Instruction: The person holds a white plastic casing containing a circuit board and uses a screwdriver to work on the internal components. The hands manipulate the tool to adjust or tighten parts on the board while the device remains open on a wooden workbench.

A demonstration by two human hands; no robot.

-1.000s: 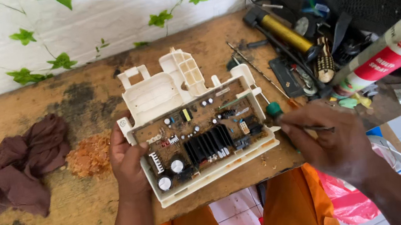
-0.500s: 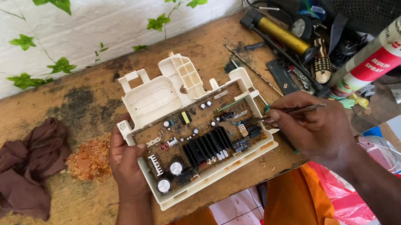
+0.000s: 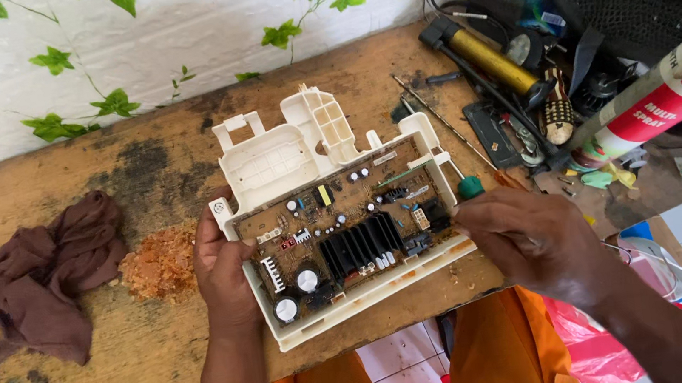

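A thin tool w/ a green handle (image 3: 470,187) is pinched in the fingers of the right hand (image 3: 527,243), closed tight round it; the tip is hidden behind the hand, so its exact contact pt can't be told. It appears to be worked at the right edge of the circuit board (image 3: 344,230), near the black finned heatsink (image 3: 360,245). The board is seated in a cream plastic housing (image 3: 286,159), which is gripped at its left edge by the left hand (image 3: 224,273), fingers wrapped under, thumb on the rim. The housing is rested on the worn wooden bench (image 3: 101,185), front corner over the edge. For clean work the housing should be kept pressed flat & the tool held low, w/ light pressure, so the small caps nearby aren't knocked. A brown rag (image 3: 46,272) and a sawdust pile (image 3: 161,263) lie to the left; a spray can (image 3: 656,100) and scattered tools are at right.
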